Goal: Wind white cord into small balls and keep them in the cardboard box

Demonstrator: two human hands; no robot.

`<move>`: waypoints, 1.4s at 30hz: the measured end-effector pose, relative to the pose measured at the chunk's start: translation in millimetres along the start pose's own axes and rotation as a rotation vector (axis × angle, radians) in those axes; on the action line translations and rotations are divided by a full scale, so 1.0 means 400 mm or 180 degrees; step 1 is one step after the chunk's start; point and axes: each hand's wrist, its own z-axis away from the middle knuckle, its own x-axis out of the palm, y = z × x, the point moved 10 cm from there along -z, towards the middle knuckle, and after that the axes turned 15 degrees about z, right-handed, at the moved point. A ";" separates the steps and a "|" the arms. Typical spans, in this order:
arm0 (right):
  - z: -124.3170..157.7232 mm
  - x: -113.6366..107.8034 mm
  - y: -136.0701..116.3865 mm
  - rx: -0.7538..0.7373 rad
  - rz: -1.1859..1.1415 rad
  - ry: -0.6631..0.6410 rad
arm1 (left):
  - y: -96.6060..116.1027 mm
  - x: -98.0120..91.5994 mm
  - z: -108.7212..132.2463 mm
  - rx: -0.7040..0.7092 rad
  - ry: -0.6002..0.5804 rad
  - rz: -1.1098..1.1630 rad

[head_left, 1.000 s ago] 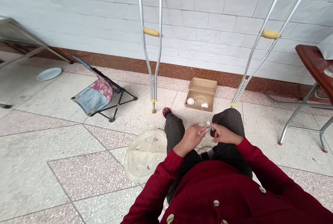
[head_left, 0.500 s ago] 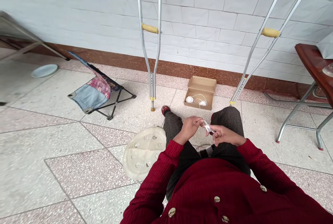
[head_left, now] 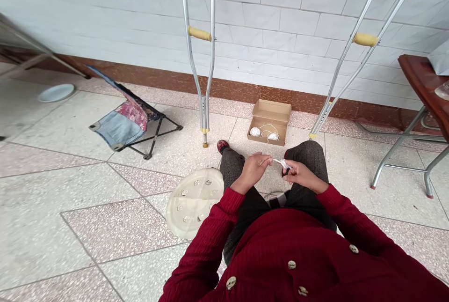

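Note:
White yarn (head_left: pixel 277 160) stretches between my two hands above my lap. My left hand (head_left: pixel 255 169) pinches one end of the strand between thumb and fingers. A small bunched part of the yarn sits in my right hand (head_left: pixel 300 174), whose fingers are closed on it; its exact form is too small to make out. On the floor ahead, an open cardboard box (head_left: pixel 268 120) holds a ball of white yarn (head_left: pixel 255 131) at its left and another white ball (head_left: pixel 272 136) at its right, with a loose strand looping between them.
Two metal crutches, one left (head_left: pixel 204 114) and one right (head_left: pixel 324 112), lean on the tiled wall. A folding stool (head_left: pixel 121 126) stands at left. A round, pale perforated disc (head_left: pixel 191 203) lies by my leg. A brown-topped table or chair (head_left: pixel 421 82) is at right.
My hands have moved slightly apart, drawing a strand of yarn out between them. The bunched yarn is now at my right fingers. The camera view has shifted a little.

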 end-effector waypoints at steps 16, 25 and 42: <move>0.008 -0.070 -0.056 -0.0423 0.2033 0.0963 | -0.036 0.026 0.018 -0.0411 -0.0142 0.0123; 0.018 -0.072 -0.133 -0.0733 0.2373 0.1001 | -0.066 0.042 0.030 -0.0704 -0.0120 0.0910; 0.031 -0.010 -0.200 -0.1267 0.2752 0.0124 | -0.021 0.141 0.026 -0.0966 -0.0954 0.2018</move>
